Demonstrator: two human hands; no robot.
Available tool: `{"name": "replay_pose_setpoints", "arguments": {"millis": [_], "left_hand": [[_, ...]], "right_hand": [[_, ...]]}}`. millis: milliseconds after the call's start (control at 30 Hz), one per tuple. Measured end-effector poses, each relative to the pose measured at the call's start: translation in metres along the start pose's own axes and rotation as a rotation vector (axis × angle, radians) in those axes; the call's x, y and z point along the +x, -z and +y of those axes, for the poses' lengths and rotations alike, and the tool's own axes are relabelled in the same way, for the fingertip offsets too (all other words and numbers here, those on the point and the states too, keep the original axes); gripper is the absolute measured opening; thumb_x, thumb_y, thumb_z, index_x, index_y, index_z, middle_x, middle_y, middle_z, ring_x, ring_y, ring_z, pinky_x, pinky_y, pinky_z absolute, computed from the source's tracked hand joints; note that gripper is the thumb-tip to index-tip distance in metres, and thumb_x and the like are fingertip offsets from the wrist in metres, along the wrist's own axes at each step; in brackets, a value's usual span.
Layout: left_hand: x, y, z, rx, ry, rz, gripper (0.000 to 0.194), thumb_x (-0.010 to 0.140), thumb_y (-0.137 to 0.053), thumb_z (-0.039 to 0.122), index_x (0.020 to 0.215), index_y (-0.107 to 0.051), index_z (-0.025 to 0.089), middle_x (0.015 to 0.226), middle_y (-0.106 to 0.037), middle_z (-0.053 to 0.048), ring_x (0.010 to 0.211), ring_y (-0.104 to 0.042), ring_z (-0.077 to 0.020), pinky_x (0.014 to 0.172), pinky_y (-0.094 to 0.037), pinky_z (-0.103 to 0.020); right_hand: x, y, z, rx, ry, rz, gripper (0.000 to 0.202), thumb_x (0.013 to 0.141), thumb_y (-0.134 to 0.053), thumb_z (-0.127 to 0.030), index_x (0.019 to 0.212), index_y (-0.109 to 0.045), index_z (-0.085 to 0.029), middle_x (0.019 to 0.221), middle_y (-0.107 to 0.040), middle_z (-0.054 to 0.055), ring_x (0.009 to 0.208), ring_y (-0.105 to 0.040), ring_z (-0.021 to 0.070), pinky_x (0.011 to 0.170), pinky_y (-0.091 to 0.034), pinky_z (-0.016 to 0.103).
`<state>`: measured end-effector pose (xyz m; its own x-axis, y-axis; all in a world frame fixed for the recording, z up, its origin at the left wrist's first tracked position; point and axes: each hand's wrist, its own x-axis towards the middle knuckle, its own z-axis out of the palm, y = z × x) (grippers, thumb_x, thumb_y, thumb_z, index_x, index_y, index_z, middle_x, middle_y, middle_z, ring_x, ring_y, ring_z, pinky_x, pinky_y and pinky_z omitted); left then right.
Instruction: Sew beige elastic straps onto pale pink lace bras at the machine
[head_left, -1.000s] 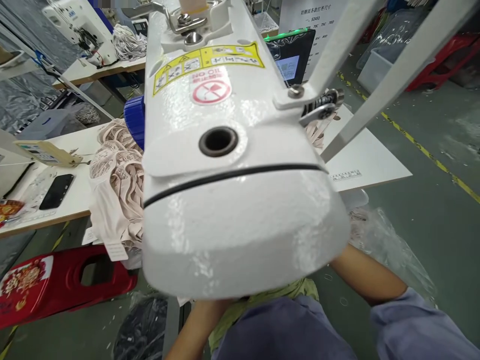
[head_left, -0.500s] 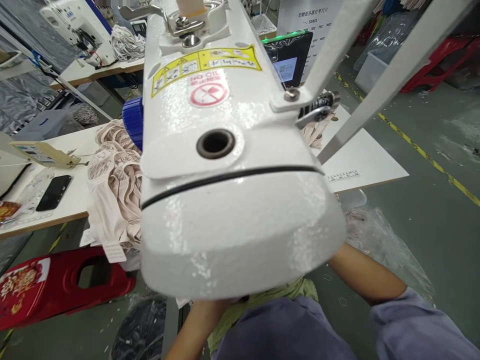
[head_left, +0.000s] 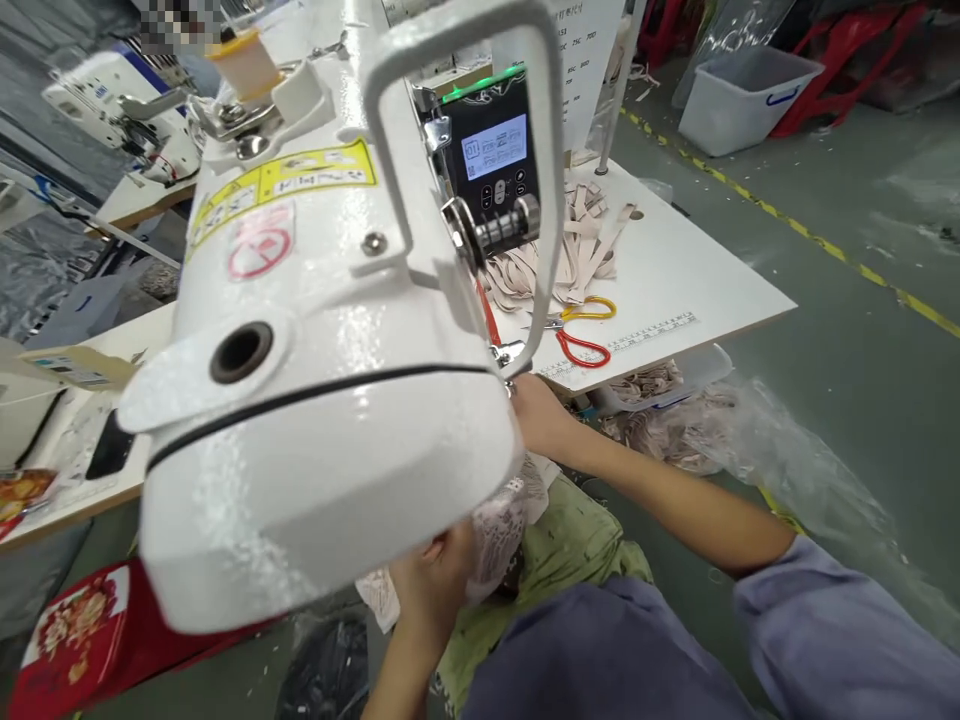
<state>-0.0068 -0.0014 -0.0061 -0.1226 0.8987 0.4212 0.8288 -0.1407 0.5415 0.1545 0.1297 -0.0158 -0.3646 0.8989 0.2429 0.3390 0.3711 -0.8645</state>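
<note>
Your lace cloth [head_left: 499, 530] is just below the near end of the sewing machine [head_left: 322, 500]. Your left hand [head_left: 439, 580] is curled beside the cloth, under the machine. Your right hand [head_left: 541, 415] is at the machine's right edge. Both hands' fingertips are hidden, so I can't tell if they pinch. You seem to be placing the cloth; next, it likely needs holding flat.

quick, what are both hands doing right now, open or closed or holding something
Left hand: at the lace fabric; fingers partly hidden, grip unclear.
Right hand: fingers hidden behind the sewing machine; cannot be told.
</note>
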Motion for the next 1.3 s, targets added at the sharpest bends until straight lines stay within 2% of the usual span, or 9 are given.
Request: {"name": "replay_pose_setpoints", "arguments": {"millis": [167,333,500,700,867,1033,1100,1167,1300], "left_hand": [[-0.001,-0.002,-0.002,0.066,0.003,0.134,0.027,0.089,-0.055,0.032,0.067,-0.066,0.022,0.059,-0.070,0.000,0.054,-0.066,-0.0160,0.059,-0.056,-0.024],[0.000,-0.006,0.000,-0.045,0.068,0.081,0.022,0.089,-0.057,0.029,0.071,-0.065,0.021,0.069,-0.074,-0.003,0.063,-0.070,-0.0167,0.056,-0.055,-0.022],[0.005,-0.007,0.008,-0.063,0.106,0.055,0.023,0.088,-0.057,0.030,0.068,-0.064,0.022,0.064,-0.072,-0.002,0.057,-0.066,-0.0153,0.050,-0.052,-0.022],[0.007,-0.010,0.010,-0.090,0.103,0.044,0.024,0.087,-0.057,0.029,0.066,-0.063,0.021,0.061,-0.070,-0.001,0.055,-0.064,-0.0147,0.050,-0.051,-0.021],[0.007,-0.011,0.013,-0.092,0.091,0.051,0.024,0.085,-0.058,0.027,0.062,-0.060,0.020,0.053,-0.064,0.003,0.049,-0.059,-0.0123,0.055,-0.052,-0.020],[0.005,-0.010,0.010,-0.068,0.110,0.033,0.022,0.086,-0.058,0.032,0.069,-0.065,0.021,0.059,-0.067,0.001,0.060,-0.065,-0.0160,0.067,-0.056,-0.024],[0.004,-0.009,0.003,-0.085,0.154,-0.004,0.023,0.085,-0.060,0.038,0.070,-0.065,0.021,0.061,-0.067,0.000,0.065,-0.067,-0.0181,0.071,-0.056,-0.027],[0.007,-0.007,-0.007,-0.152,0.233,-0.097,0.030,0.084,-0.061,0.046,0.070,-0.065,0.021,0.063,-0.067,-0.002,0.067,-0.067,-0.0202,0.069,-0.056,-0.029],[0.009,-0.005,-0.015,-0.467,0.495,-0.513,0.047,0.083,-0.058,0.063,0.087,-0.071,0.018,0.077,-0.073,-0.008,0.081,-0.069,-0.0259,0.072,-0.055,-0.032]], "right_hand": [[0.001,-0.002,0.000,-0.004,-0.011,-0.009,0.009,0.078,-0.064,-0.012,0.084,-0.067,-0.018,0.089,-0.059,0.002,0.077,-0.055,0.0169,0.067,-0.042,0.028],[0.001,0.001,-0.004,-0.005,0.015,0.015,0.007,0.081,-0.062,-0.015,0.075,-0.062,-0.018,0.087,-0.058,0.003,0.076,-0.054,0.0177,0.064,-0.043,0.028],[0.000,0.003,-0.004,0.034,0.011,0.029,0.008,0.079,-0.064,-0.012,0.083,-0.065,-0.018,0.091,-0.060,0.004,0.079,-0.055,0.0185,0.066,-0.046,0.028],[0.000,0.003,0.001,0.060,0.011,0.010,0.011,0.076,-0.064,-0.009,0.083,-0.066,-0.018,0.095,-0.063,0.003,0.073,-0.055,0.0154,0.069,-0.046,0.027],[0.001,0.003,0.005,0.077,0.069,0.029,0.016,0.073,-0.059,-0.006,0.082,-0.064,-0.018,0.092,-0.061,0.002,0.075,-0.055,0.0146,0.068,-0.043,0.025],[0.003,0.005,0.006,0.155,0.120,0.041,0.013,0.070,-0.055,-0.007,0.077,-0.059,-0.017,0.090,-0.059,0.002,0.076,-0.052,0.0136,0.066,-0.041,0.023],[0.003,0.004,0.007,0.181,0.123,0.054,0.009,0.071,-0.055,-0.010,0.075,-0.057,-0.017,0.090,-0.058,0.003,0.077,-0.052,0.0140,0.066,-0.040,0.023],[0.004,0.002,0.007,0.204,0.122,0.061,0.007,0.072,-0.055,-0.011,0.075,-0.055,-0.017,0.091,-0.057,0.003,0.075,-0.051,0.0136,0.066,-0.040,0.024],[0.001,0.004,0.002,0.212,0.101,0.039,0.009,0.073,-0.053,-0.010,0.072,-0.050,-0.018,0.090,-0.054,0.002,0.074,-0.048,0.0131,0.069,-0.039,0.025]]}}
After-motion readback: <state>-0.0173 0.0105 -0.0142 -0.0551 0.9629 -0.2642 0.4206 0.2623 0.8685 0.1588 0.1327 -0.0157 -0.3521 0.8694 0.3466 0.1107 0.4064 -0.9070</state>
